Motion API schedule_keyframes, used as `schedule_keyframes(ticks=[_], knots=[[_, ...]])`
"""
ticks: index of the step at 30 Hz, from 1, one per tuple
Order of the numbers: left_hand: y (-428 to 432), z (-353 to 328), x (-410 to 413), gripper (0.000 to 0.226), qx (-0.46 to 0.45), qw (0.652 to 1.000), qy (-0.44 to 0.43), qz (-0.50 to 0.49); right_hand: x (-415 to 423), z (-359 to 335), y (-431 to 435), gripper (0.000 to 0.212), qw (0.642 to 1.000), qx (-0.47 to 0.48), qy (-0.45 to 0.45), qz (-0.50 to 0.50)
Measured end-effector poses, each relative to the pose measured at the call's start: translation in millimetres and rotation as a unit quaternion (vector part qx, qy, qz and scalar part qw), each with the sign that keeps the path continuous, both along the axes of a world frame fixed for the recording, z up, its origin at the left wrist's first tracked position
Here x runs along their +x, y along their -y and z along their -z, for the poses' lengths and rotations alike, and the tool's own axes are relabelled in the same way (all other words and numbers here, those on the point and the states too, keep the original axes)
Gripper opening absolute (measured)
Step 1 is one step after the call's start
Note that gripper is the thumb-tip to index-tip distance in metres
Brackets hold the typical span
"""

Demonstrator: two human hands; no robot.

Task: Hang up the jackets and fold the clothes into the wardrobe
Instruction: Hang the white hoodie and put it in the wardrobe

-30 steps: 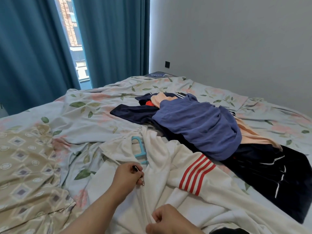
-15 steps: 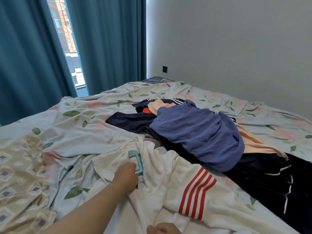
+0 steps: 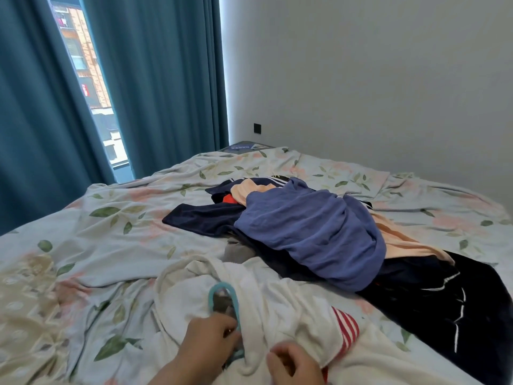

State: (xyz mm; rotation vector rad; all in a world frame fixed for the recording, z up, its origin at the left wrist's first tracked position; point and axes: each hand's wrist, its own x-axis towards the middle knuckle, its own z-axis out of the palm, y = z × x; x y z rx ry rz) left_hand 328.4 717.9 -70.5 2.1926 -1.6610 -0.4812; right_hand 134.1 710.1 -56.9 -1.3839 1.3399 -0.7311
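1. No readable writing on any garment. A small blue item at the bed's far corner carried print too small to read; a red sign outside the window was also illegible.
2. White jacket with red sleeve stripes lay at the near edge of the bed, a light blue hanger poking out at its collar.
3. Left hand was curled closed at the hanger's neck; fingers seemed pinched on the hanger, but exact contact was hard to tell.
4. Right hand sat just beside it, fingers bent loosely on the white cloth; whether it gripped a fold could not be told.
5. Pile beyond the jacket: blue garment on top, peach cloth, navy items spreading right.
6. Floral sheet rumpled; teal curtains at left, plain wall with a dark socket.
7. Open bedding lay left of the pile.
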Motion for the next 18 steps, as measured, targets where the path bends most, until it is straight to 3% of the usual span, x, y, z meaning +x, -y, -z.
schedule_keyframes(ticks=[2, 4, 6, 8, 10, 14, 16, 18], knots=[[-21, -14, -17, 0.03, -0.046, 0.995, 0.054, 0.067, -9, -11, 2, 0.029, 0.987, -0.142, -0.024, 0.078], [-42, -31, -36, 0.025, -0.079, 0.974, 0.157, 0.142, -17, -36, 7, 0.033, 0.968, -0.241, -0.071, 0.023], [-59, -56, -54, 0.013, -0.115, 0.953, 0.214, 0.18, -22, -56, 11, 0.043, 0.963, -0.206, -0.143, -0.103], [-68, -76, -63, 0.012, -0.164, 0.938, 0.226, 0.203, -27, -73, 8, 0.023, 0.963, -0.132, -0.134, -0.194], [-73, -93, -66, 0.005, -0.221, 0.924, 0.223, 0.22, -40, -86, 6, 0.01, 0.963, -0.104, -0.108, -0.223], [-84, -126, -77, 0.004, -0.277, 0.887, 0.267, 0.253, -67, -114, -2, 0.026, 0.967, -0.053, -0.122, -0.218], [-89, -138, -92, 0.01, -0.283, 0.876, 0.281, 0.271, -75, -130, -6, 0.048, 0.951, -0.004, -0.211, -0.227], [-93, -146, -106, 0.015, -0.289, 0.87, 0.283, 0.282, -80, -142, -12, 0.045, 0.911, 0.006, -0.311, -0.271]])
